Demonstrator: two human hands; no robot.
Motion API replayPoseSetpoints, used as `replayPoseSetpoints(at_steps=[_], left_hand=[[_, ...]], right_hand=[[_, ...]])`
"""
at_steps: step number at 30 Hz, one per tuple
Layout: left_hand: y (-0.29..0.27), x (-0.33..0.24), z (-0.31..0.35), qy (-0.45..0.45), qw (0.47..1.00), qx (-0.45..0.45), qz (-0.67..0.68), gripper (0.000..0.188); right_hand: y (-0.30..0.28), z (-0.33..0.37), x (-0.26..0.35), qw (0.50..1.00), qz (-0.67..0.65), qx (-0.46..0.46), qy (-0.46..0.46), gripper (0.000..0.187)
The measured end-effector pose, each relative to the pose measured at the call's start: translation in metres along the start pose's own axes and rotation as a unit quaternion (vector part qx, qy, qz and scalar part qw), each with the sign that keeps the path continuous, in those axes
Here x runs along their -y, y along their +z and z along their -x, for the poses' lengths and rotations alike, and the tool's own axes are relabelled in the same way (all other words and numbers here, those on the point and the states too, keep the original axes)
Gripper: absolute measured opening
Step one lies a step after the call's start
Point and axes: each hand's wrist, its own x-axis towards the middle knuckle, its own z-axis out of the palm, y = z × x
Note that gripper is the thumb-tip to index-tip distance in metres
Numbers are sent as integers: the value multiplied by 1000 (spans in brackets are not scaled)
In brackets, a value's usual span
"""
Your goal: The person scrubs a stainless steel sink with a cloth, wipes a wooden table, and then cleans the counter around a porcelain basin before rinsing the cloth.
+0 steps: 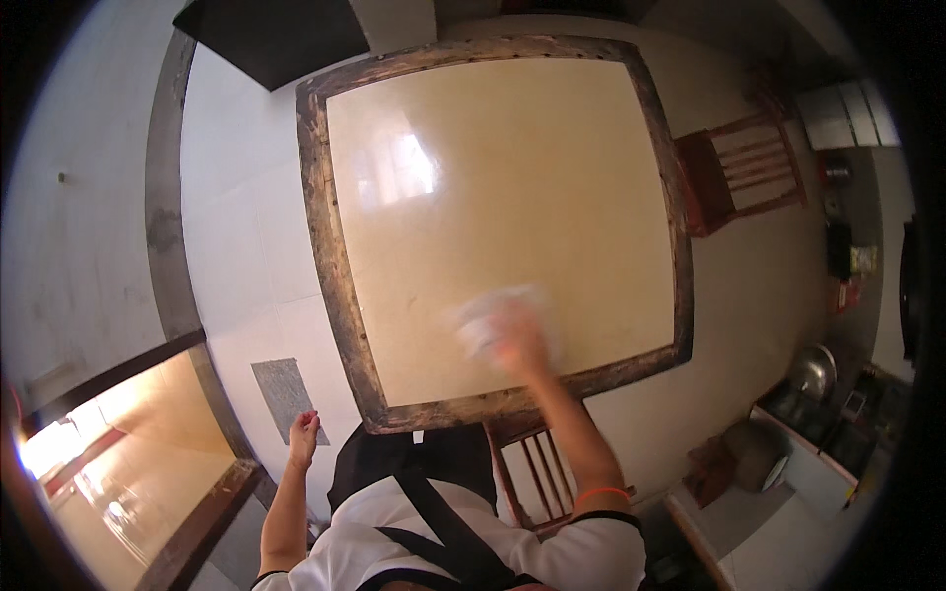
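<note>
A square table [532,187] with a glossy cream top and a worn dark wooden frame fills the middle of the view. On its near part, right of centre, my right hand [519,345] presses a whitish cloth [481,320] against the surface. Both hand and cloth are smeared by motion, so the separate fingers do not show. My left hand [304,430] hangs away from the table, beyond its near left corner, with the fingers curled closed and nothing visible in them.
One wooden chair [739,172] stands at the table's right side, another [537,473] at the near edge beside my body. A grey mat [281,394] lies on the pale floor at left. Counters with a metal lid [814,369] line the right; a doorway [138,463] opens lower left.
</note>
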Motion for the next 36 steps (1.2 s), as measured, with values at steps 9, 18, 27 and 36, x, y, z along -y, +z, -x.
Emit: replayPoseSetpoints(at_steps=[9,18,27,36], left_hand=[[14,19,56,-135,986,-87,43,23],[14,-16,59,-107,991,-81,-8,27],[15,-97,16,-25,999,-25,12,23],[13,-72,13,-48,999,-8,8,23]], right_hand=[[-92,-210,-284,806,352,-184,440,57],[116,-323,-40,986,130,-97,-33,44],[67,-32,11,957,-122,203,-170,50],[-39,-222,-204,886,318,-209,266,47]])
